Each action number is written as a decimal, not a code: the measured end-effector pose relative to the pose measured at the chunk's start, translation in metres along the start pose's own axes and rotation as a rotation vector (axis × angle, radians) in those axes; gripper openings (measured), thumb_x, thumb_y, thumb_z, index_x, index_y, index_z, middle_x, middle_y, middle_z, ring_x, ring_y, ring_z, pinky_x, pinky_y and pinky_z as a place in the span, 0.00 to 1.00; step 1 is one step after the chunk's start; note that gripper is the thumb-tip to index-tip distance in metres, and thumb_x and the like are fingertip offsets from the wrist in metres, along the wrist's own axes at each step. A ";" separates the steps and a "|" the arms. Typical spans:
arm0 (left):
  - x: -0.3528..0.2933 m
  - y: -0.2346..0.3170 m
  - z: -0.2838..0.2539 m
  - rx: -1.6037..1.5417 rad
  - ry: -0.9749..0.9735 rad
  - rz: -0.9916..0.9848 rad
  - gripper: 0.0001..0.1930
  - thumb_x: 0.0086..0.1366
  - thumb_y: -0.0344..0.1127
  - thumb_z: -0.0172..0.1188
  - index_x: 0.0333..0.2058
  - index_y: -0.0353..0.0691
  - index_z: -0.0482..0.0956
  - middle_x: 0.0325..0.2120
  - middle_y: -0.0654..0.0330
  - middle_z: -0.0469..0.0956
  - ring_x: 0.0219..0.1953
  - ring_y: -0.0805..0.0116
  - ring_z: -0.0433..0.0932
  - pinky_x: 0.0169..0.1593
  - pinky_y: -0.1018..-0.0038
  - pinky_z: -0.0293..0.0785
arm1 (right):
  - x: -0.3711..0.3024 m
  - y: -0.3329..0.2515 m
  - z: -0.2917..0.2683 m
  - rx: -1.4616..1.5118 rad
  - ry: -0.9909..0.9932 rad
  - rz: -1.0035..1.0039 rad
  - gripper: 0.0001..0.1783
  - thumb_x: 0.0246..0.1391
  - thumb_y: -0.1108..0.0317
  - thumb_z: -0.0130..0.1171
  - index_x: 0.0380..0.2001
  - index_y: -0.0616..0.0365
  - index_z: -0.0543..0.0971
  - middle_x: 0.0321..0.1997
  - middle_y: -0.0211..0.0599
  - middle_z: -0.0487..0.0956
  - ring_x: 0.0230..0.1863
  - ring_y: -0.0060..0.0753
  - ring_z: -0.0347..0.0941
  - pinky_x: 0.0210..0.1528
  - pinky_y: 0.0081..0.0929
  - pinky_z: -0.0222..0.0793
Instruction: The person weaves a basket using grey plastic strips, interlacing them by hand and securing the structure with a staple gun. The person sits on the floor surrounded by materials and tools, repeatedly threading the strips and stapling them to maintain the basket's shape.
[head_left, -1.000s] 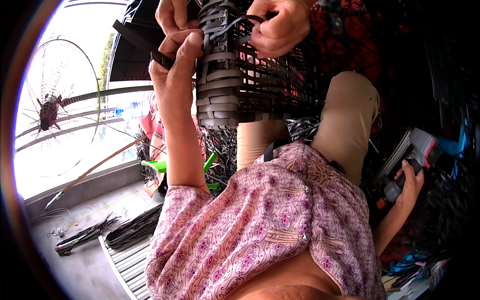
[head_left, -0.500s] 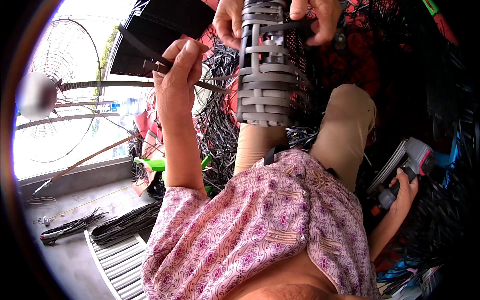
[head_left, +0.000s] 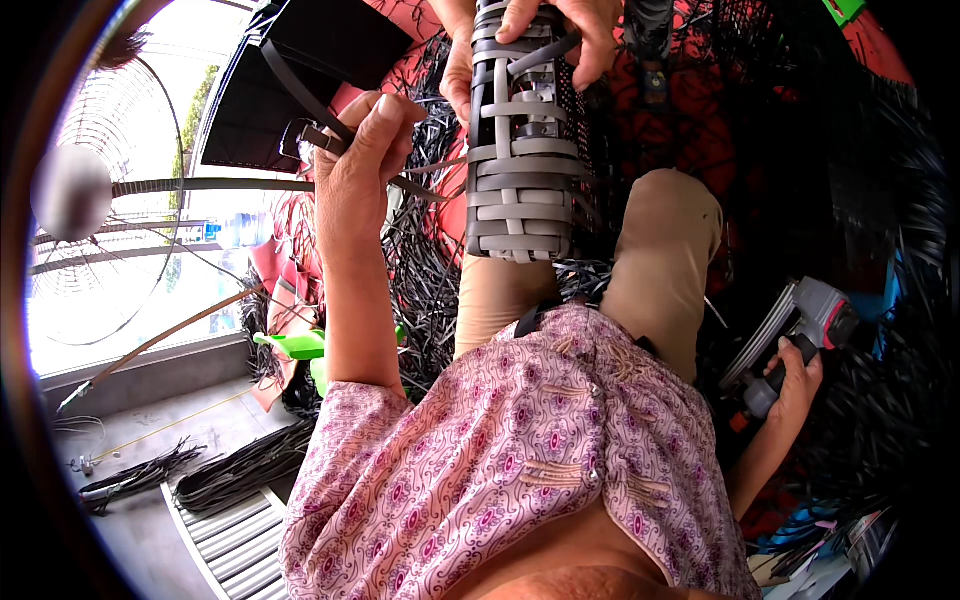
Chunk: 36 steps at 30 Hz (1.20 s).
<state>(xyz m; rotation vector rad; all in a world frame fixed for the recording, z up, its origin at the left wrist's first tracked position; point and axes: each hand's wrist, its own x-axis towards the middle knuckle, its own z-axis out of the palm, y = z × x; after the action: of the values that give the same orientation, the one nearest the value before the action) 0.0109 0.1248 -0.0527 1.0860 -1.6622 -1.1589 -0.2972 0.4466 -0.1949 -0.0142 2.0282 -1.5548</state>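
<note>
My left hand (head_left: 372, 140) is raised at the left, fingers closed in a pinch on a dark flat strip (head_left: 292, 85). Down at the right, my right hand (head_left: 795, 380) grips the black handle of a grey staple gun (head_left: 825, 312) with red trim. Ahead stands a narrow piece woven from grey strips (head_left: 515, 185), its near end by my left knee. At its far part are another person's hands: one hand (head_left: 458, 75) on its left side, and the other hand (head_left: 585, 40) on top, by a loose grey strip (head_left: 545, 52).
Heaps of cut black strips (head_left: 415, 265) lie around my legs. A round fan (head_left: 80, 190) stands at the left before a bright window. Bundles of dark strips (head_left: 245, 465) lie on the floor beside a white slatted panel (head_left: 235, 550). A black panel (head_left: 290, 90) leans behind my left hand.
The whole view has shifted a little. The woven piece appears slightly further left, and the other person's hands have moved along it. Both my hands keep their grip.
</note>
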 end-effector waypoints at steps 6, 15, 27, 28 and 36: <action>0.003 -0.014 -0.007 -0.347 -0.277 0.182 0.24 0.67 0.55 0.52 0.33 0.35 0.77 0.13 0.72 0.61 0.15 0.83 0.53 0.21 0.82 0.46 | 0.004 0.005 -0.006 -0.028 -0.015 0.002 0.14 0.43 0.72 0.66 0.35 0.68 0.79 0.28 0.31 0.77 0.26 0.23 0.69 0.28 0.24 0.66; 0.015 -0.009 -0.019 -0.965 -0.697 0.178 0.35 0.50 0.71 0.59 0.34 0.40 0.73 0.13 0.71 0.59 0.15 0.81 0.53 0.21 0.82 0.49 | 0.001 0.001 -0.001 0.005 -0.022 0.011 0.12 0.44 0.72 0.66 0.32 0.67 0.79 0.24 0.32 0.76 0.24 0.24 0.68 0.25 0.25 0.64; 0.014 0.001 -0.047 -0.957 -0.296 0.271 0.23 0.59 0.57 0.62 0.29 0.41 0.70 0.19 0.69 0.57 0.20 0.78 0.53 0.24 0.80 0.51 | -0.007 0.006 -0.002 0.093 -0.037 -0.038 0.13 0.45 0.75 0.64 0.36 0.66 0.77 0.22 0.33 0.74 0.22 0.23 0.67 0.24 0.24 0.64; 0.013 0.004 -0.050 -0.777 -0.229 0.279 0.21 0.61 0.54 0.61 0.25 0.41 0.68 0.19 0.70 0.56 0.19 0.80 0.52 0.23 0.81 0.48 | -0.009 -0.002 0.003 0.107 -0.020 0.018 0.11 0.44 0.75 0.64 0.33 0.65 0.77 0.21 0.32 0.73 0.21 0.23 0.67 0.24 0.23 0.64; 0.004 0.012 -0.033 -0.445 -0.169 0.166 0.17 0.70 0.46 0.50 0.28 0.39 0.67 0.20 0.69 0.58 0.18 0.82 0.50 0.21 0.82 0.45 | 0.001 0.008 -0.005 0.034 -0.065 -0.014 0.10 0.44 0.74 0.65 0.31 0.64 0.77 0.19 0.31 0.73 0.19 0.24 0.67 0.24 0.23 0.64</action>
<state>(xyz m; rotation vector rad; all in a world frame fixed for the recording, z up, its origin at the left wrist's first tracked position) 0.0383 0.1147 -0.0328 0.5750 -1.4859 -1.4513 -0.2979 0.4532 -0.2022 -0.0655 1.9551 -1.5764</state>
